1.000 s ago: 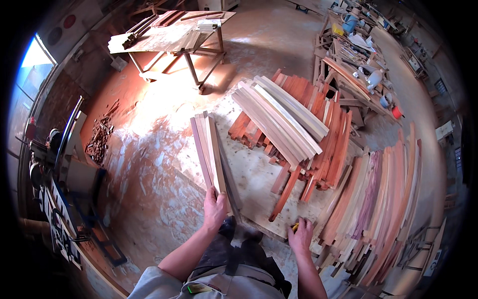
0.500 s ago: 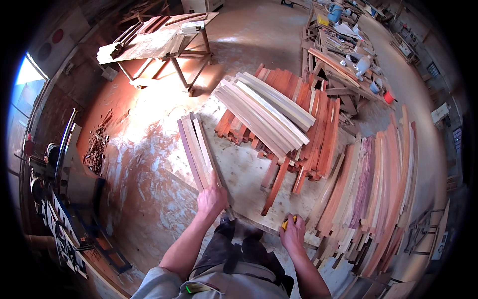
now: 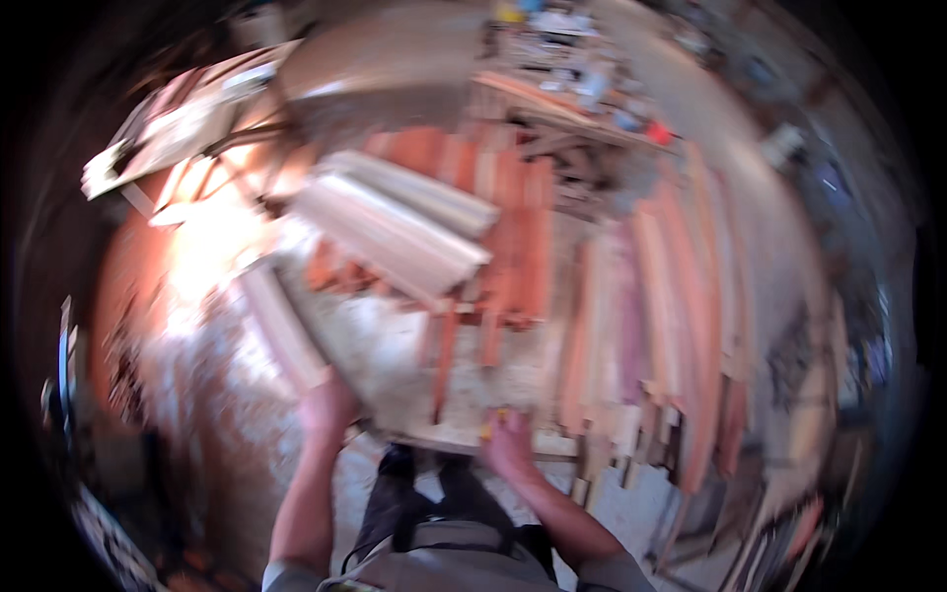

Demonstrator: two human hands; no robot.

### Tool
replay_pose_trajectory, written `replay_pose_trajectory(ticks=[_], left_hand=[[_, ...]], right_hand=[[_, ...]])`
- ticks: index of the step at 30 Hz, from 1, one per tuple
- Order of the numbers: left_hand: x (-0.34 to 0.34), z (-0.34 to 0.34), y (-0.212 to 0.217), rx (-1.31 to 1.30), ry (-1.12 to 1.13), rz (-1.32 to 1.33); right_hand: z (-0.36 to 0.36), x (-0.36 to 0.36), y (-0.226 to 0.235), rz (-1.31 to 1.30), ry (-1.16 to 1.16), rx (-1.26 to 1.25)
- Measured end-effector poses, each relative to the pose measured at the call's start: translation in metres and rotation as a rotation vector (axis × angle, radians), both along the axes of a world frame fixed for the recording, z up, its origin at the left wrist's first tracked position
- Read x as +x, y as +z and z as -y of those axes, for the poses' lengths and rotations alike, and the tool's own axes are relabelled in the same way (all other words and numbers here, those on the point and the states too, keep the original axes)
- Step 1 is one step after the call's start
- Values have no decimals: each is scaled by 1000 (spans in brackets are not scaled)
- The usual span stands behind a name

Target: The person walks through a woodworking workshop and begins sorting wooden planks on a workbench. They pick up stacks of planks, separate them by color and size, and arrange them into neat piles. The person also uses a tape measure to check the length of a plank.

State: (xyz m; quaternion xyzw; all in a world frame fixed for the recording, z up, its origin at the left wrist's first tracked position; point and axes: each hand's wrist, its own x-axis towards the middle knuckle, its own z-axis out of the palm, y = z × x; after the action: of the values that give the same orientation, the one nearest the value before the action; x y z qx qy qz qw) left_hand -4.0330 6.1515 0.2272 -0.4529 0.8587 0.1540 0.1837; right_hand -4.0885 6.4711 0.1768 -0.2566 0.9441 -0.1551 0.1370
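Note:
Motion blurs the whole head view. My left hand (image 3: 327, 406) is closed on the near end of a few pale wooden strips (image 3: 281, 321), which lie side by side along the left edge of the worktable (image 3: 385, 350). At the table's near edge, my right hand (image 3: 509, 442) is closed round a small yellow tape measure (image 3: 486, 425), mostly hidden by the fingers. Beyond my hands, a bundle of pale strips (image 3: 385, 232) lies slantwise on top of a pile of reddish strips (image 3: 523, 247).
To the right, long boards (image 3: 681, 296) of mixed colours lie side by side. A cluttered bench (image 3: 552, 74) stands at the back. Another wooden table (image 3: 192, 123) with boards on it is at the far left. Scraps (image 3: 123, 360) litter the floor on the left.
The view has swung to the right, so the scene sits further left and is smeared. Both hands keep their holds, and the right hand appears nearer the left one.

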Motion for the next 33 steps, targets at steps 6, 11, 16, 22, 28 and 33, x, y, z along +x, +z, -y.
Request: replay_pose_trajectory(ticks=[6, 11, 16, 22, 28, 33], left_hand=[[9, -3, 19, -86, -135, -1], [17, -5, 7, -133, -305, -124], [23, 1, 5, -128, -311, -218], [27, -2, 24, -135, -287, -400], [40, 6, 12, -200, -301, -562], [83, 25, 8, -258, -136, -469]], right_hand=[[4, -5, 14, -51, -36, -98], [-8, 2, 47, -91, -135, -101], [-31, -11, 145, -41, -220, -383], [-131, -113, 296, -468, -604, -120], [-183, -167, 294, -156, -835, 136], [-171, -169, 297, 134, -829, 288]])
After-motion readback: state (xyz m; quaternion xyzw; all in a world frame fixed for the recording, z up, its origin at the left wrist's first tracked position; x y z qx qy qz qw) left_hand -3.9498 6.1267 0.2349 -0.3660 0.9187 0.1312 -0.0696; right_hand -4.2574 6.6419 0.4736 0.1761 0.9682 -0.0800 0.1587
